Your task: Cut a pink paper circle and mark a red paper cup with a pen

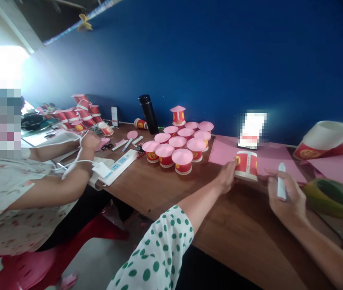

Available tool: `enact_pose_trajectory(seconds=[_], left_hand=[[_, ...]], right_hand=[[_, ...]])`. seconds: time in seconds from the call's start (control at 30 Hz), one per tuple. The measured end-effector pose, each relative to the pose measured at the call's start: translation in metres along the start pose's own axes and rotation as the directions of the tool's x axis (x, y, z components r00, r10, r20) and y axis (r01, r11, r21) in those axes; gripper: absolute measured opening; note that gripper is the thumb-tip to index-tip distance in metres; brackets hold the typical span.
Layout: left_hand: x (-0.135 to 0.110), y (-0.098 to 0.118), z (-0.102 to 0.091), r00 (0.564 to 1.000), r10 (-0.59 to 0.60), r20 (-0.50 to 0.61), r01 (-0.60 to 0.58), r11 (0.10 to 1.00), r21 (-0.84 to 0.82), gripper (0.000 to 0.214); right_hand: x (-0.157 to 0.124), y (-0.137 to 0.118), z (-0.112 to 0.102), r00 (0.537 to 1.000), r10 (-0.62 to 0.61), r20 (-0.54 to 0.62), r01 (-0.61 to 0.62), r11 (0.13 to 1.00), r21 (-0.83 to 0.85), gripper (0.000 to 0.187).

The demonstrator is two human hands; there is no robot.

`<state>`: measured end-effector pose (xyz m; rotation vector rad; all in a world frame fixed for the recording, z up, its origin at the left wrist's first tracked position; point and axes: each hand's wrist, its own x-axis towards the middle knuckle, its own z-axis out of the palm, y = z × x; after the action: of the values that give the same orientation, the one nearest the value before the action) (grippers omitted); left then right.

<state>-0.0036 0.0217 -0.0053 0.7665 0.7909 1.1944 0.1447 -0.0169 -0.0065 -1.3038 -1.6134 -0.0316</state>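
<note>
My left hand [228,175] is closed on the side of a red and white paper cup [246,166] with a yellow emblem, which stands at the table in front of me. Just right of the cup, my right hand [289,201] grips a white pen-shaped stick [281,183], held upright between the fingers. Its kind is not clear. Left of my left hand stands a group of red paper cups with pink paper discs [182,156] on top. Behind them one cup carries a pointed pink cone [178,108].
A lit phone [252,131] leans behind my cup on pink paper sheets [222,150]. Yellow-green tape [334,197] and stacked cups [322,139] lie right. Left are a power strip [120,167], a black flask [148,114] and a co-worker's arms [59,189].
</note>
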Motion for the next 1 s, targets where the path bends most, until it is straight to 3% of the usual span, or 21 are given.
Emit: enact_pose_trajectory(seconds=[0.43, 0.63, 1.0], left_hand=[[-0.001, 0.001, 0.0, 1.0, -0.015, 0.024, 0.017, 0.998, -0.056, 0.042], [-0.009, 0.004, 0.004, 0.999, 0.039, 0.035, -0.035, 0.994, -0.107, 0.043], [-0.015, 0.009, 0.005, 0.999, 0.013, 0.035, -0.007, 0.985, -0.173, 0.039]], right_hand=[[0.002, -0.005, -0.001, 0.998, 0.029, 0.048, -0.03, 0.999, 0.03, 0.02], [0.003, -0.006, -0.003, 0.997, -0.049, 0.053, 0.044, 0.996, 0.082, 0.018], [0.004, -0.009, -0.002, 0.995, 0.03, 0.09, -0.049, 0.976, 0.212, 0.015]])
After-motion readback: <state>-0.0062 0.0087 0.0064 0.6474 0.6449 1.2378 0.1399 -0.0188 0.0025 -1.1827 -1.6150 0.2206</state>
